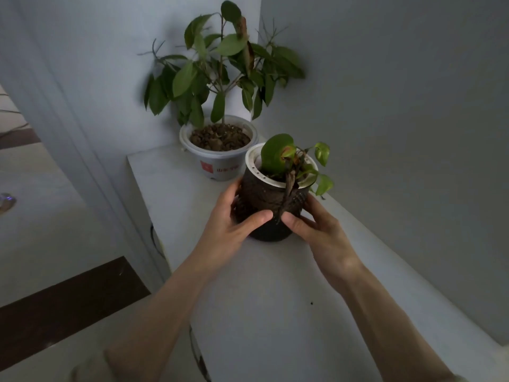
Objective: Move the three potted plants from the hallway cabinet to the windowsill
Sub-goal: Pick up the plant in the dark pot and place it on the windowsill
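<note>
Potted plant in a dark textured pot (264, 208) sits mid-frame on the white cabinet top (275, 285), clasped on both sides: left hand (234, 224) and right hand (316, 227) each grip its belly, thumbs nearly meeting in front. Farther back, upper centre, a leafy plant in a white pot (217, 158) stands in the wall corner.

dark textured pot (264, 213): white rim, small-leaved, tilted, on cabinet (275, 299) | white pot (219, 161): leafy, upright, behind
</note>
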